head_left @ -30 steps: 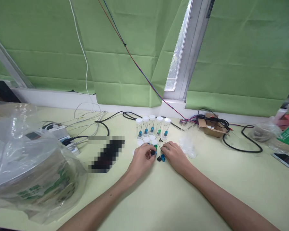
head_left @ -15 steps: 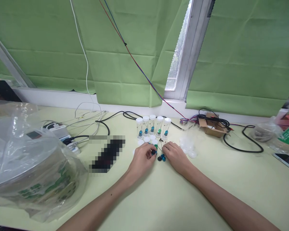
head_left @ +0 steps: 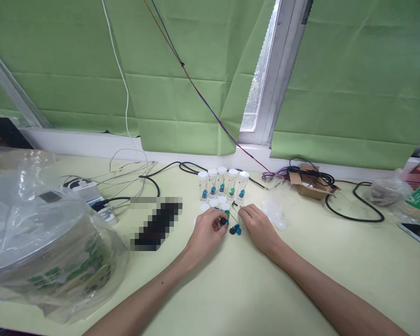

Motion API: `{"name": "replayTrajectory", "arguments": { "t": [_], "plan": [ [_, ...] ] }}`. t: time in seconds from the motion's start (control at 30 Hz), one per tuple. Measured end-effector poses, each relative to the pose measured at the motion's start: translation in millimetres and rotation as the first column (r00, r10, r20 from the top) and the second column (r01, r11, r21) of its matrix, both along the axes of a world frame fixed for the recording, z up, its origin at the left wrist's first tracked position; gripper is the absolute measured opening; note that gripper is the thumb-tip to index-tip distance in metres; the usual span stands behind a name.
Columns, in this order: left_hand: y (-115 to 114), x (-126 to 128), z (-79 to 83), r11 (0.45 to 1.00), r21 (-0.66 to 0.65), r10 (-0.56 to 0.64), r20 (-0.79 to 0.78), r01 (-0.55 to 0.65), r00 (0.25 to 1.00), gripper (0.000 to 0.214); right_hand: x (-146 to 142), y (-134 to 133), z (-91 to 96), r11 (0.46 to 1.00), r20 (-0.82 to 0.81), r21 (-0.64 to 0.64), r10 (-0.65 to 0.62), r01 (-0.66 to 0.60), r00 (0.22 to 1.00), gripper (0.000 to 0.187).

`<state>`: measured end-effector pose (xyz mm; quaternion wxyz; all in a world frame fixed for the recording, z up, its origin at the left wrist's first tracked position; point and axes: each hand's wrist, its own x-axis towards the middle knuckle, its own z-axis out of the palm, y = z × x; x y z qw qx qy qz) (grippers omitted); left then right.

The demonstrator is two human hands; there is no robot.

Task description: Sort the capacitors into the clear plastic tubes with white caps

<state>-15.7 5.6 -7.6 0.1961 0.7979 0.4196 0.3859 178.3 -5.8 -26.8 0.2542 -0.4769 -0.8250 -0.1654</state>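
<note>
My left hand [head_left: 210, 228] is closed in a pinch on a small black-and-blue part [head_left: 223, 222], whose round black end faces me. Just to its right lies a blue part with a black round end [head_left: 237, 229] on the table. My right hand [head_left: 258, 227] rests there with its fingers curled together; anything under the fingertips is hidden. Between the hands a thin metal rod with a black T-shaped handle [head_left: 234, 204] lies slanted. Behind them stand several clear tubes [head_left: 221, 182] with white caps, blue or green parts inside. More white caps [head_left: 214, 203] sit in front of the tubes.
A large bagged tub [head_left: 56, 252] fills the left side, near a power strip [head_left: 91, 196] and a pixelated dark object [head_left: 157, 226]. Clear plastic pieces [head_left: 275, 212] lie right of my right hand. Farther right are a cardboard box [head_left: 310, 186], black cables [head_left: 357, 219] and a phone [head_left: 418, 235].
My right hand has shifted slightly right, away from the blue part on the table. My left hand stays in place with its part.
</note>
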Motion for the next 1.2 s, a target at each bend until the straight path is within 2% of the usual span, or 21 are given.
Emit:
{"name": "replayTrajectory", "arguments": {
  "t": [0.23, 0.5, 0.83, 1.0, 1.2],
  "plan": [
    [-1.0, 0.0, 0.3, 1.0, -0.004, -0.002, -0.011, 0.002, 1.0, 0.017, 2.7, 1.2, -6.4, 1.0, -0.165, 0.013, 0.004, -0.002, 0.986, 0.029],
    [-0.4, -0.3, -0.6, 1.0, -0.007, -0.019, -0.003, 0.019, 1.0, 0.018, 6.9, 3.3, -14.2, 0.999, -0.394, 0.02, -0.017, 0.027, 0.919, 0.024],
    [0.6, -0.2, -2.6, 1.0, -0.022, -0.009, 0.006, 0.009, 1.0, 0.015, 5.7, 2.9, -13.8, 0.998, -0.477, 0.001, -0.057, 0.066, 0.877, 0.022],
    [0.1, -1.7, -1.5, 1.0, -0.027, 0.008, 0.0, -0.008, 1.0, 0.014, 1.0, -2.7, -8.4, 0.994, -0.521, 0.1, 0.008, 0.052, 0.853, 0.02],
    [-0.4, -3.5, 1.1, 1.0, -0.004, -0.018, 0.051, 0.018, 0.999, 0.013, -6.9, -13.6, -2.0, 0.968, -0.565, 0.252, 0.148, -0.001, 0.812, 0.019]
  ]
}}
